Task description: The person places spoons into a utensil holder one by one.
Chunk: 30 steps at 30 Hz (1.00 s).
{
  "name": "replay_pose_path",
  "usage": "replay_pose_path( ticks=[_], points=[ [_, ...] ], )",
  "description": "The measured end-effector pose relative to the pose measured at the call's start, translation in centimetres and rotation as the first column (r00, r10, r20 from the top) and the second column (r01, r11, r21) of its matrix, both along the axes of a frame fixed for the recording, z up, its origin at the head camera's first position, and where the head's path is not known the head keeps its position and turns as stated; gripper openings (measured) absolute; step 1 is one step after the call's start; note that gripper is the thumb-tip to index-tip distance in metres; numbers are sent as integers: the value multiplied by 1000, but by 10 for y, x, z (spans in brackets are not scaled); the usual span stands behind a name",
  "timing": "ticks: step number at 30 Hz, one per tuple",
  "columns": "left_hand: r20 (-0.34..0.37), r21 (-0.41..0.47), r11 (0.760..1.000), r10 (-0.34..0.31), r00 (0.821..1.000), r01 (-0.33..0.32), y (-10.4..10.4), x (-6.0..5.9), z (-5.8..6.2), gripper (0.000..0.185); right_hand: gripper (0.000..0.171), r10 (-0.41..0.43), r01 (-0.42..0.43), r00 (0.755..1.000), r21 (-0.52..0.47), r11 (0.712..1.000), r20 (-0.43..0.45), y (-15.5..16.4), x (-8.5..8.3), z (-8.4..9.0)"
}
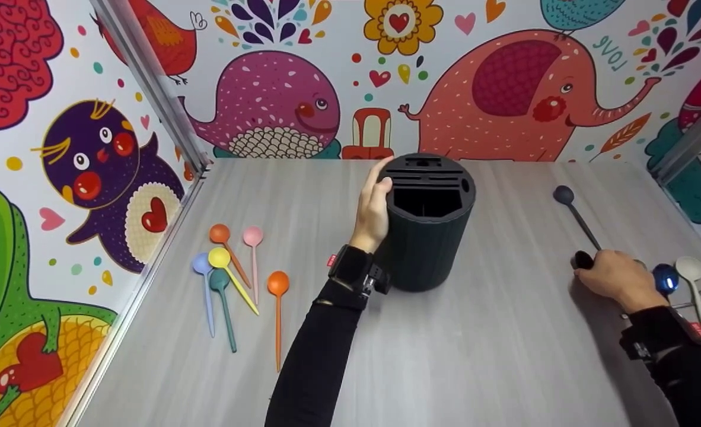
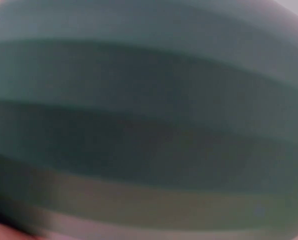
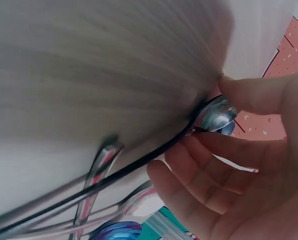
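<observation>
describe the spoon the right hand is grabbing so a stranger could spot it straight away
Start at the black ribbed holder in the middle of the grey table and look to its right. There the right hand grips the handle end of a black spoon, whose bowl points toward the back wall. It lies apart from the metal and blue spoons bunched behind the hand, and is the only black one.

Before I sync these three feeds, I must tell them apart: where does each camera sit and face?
Head: above, facing down; left hand grips black ribbed cylindrical holder, right hand grips long black spoon.
Left wrist: against the holder; blurred, no hand visible.
Right wrist: beneath the palm; fingers, spoon.
Head and right wrist share the spoon.
</observation>
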<state>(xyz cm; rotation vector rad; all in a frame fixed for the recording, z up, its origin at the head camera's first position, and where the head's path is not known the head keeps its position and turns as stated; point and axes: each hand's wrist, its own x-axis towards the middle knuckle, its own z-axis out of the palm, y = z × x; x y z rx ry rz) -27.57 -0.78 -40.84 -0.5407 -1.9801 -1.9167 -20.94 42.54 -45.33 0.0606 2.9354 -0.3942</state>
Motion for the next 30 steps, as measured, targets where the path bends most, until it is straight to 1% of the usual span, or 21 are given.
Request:
replay_pose_path(
  ticks=[4,8,11,12,16,20,23,26,27,30],
  points=[
    [6,-7,1000,7,1000,-7,0,0,0,59,39,-8,7,999,-22,1000,-31,-5,-1,-2],
    [8,-16,1000,12,1000,-12,2,1,1,59,52,-49,44,998,-104,994,-39,-11,-1,-4],
    [8,-18,1000,14,1000,-14,3,2,1,59,64,-97,85,993,-173,981,-62,-16,-3,-5],
    [6,-16,1000,12,1000,-12,3,2,1,59,66,-112,96,991,-191,977,-77,-18,-3,-6],
    [-9,2,1000,-2,1000,2,3,2,1,58,61,-168,130,978,-261,957,-127,-29,-7,-8],
    [-13,7,1000,-6,1000,6,2,1,1,57,54,-210,145,964,-336,931,-165,-43,-9,-6],
    [-1,2,1000,-2,1000,2,1,2,1,58,52,-222,135,960,-411,901,-170,-54,-10,-2],
    [1,0,1000,-2,1000,2,1,2,1,57,52,-211,103,960,-471,876,-182,-63,-11,4],
    [0,0,1000,-3,1000,3,0,2,1,57,51,-205,90,960,-480,873,-192,-66,-12,6],
    [-5,0,1000,-4,1000,4,0,2,2,57,46,-189,58,953,-470,881,-235,-75,-12,13]
  ],
)
